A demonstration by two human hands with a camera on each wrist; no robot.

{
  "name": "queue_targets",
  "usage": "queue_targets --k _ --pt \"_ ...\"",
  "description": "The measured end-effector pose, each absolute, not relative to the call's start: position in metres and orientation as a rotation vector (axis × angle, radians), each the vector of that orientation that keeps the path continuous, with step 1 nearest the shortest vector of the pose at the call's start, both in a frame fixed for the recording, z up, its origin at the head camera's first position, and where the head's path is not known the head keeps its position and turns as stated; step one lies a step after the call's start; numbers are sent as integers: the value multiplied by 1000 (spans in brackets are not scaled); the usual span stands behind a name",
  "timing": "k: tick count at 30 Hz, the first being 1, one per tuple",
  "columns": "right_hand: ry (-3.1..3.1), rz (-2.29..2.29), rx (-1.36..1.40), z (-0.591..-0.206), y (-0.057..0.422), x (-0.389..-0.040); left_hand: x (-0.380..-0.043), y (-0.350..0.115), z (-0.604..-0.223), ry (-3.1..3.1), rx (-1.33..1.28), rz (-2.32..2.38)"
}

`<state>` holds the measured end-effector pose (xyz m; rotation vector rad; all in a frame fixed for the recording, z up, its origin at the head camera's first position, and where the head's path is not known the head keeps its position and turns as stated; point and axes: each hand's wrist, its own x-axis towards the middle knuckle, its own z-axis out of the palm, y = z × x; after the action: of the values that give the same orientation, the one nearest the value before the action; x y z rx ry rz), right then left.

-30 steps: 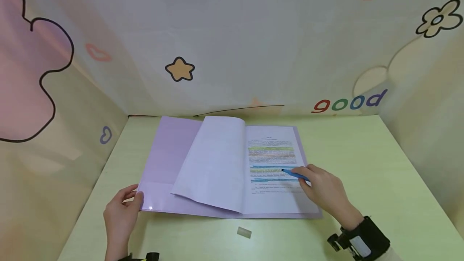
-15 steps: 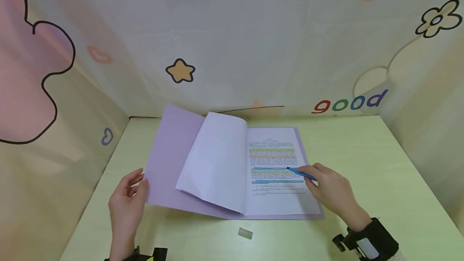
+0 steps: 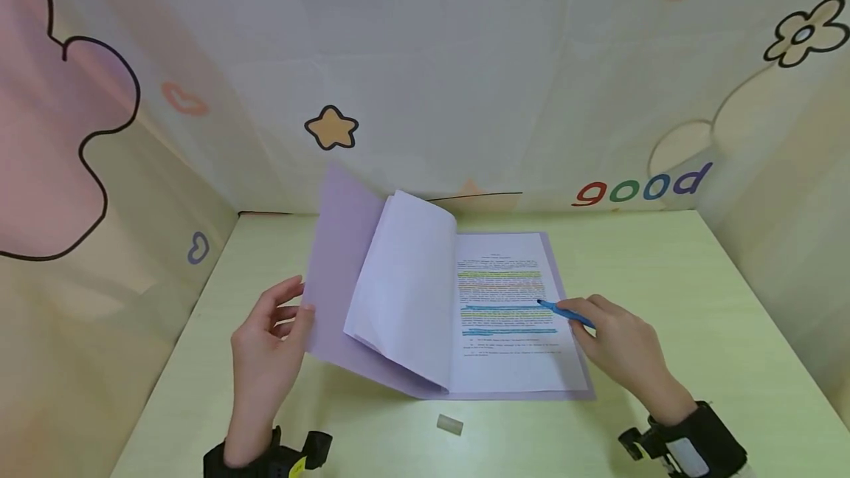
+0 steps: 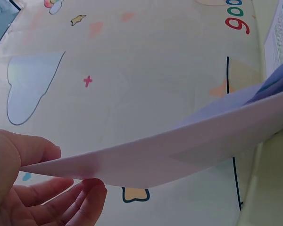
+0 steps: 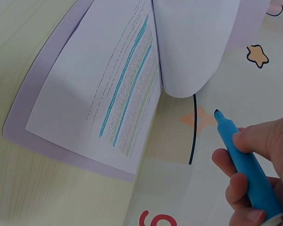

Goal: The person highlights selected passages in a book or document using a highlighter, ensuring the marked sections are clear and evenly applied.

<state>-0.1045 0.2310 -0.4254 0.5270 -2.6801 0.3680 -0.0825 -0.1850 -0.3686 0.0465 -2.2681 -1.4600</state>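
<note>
A purple folder (image 3: pixel 339 242) stands open with white sheets inside, its left cover tilted up off the table. My left hand (image 3: pixel 272 338) pinches that cover's outer edge; in the left wrist view the thumb lies on one side of the cover (image 4: pixel 146 160) and the fingers on the other. Folded over the spine, the turned sheets (image 3: pixel 405 286) lean up too. The printed page (image 3: pixel 505 367) on the right bears yellow-green, orange and blue highlighted lines. Over its right edge my right hand (image 3: pixel 627 349) holds an uncapped blue highlighter (image 5: pixel 247 169), dark tip pointing left in the head view.
A small grey-beige block (image 3: pixel 450 425) lies on the pale wooden table (image 3: pixel 372 448) before the folder. Behind the table hangs a light curtain (image 3: pixel 425 94) with printed stars, hearts and the word "good". Each wrist wears a black camera strap (image 3: pixel 697 441).
My left hand has lifted the folder's left cover and brought it up and to the right, and the turned sheets rise with it. My right hand with the highlighter has shifted slightly right.
</note>
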Motion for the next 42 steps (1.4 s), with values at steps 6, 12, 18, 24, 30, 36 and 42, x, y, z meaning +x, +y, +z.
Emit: queue_targets --k 6,12,18,24,30,36,42 --pt "-2666 379 508 -423 235 -104 -79 -165 -357 -2315 -209 -1331" --pt "-2637 395 491 -421 239 -103 -75 -134 -356 -2293 -368 -1065" --pt "-2642 403 475 -421 240 -102 -74 -108 -362 -2338 -331 -965" --pt "-2626 408 468 -423 243 -101 -74 -95 -368 -2330 -402 -886" --pt "-2624 412 431 -426 249 -101 -76 -81 -370 -2287 -515 -757" --pt "-2622 424 378 -425 254 -100 -78 -67 -371 -2251 -613 -675" --pt "-2568 426 325 -421 263 -98 -80 -51 -373 -2204 -739 -580"
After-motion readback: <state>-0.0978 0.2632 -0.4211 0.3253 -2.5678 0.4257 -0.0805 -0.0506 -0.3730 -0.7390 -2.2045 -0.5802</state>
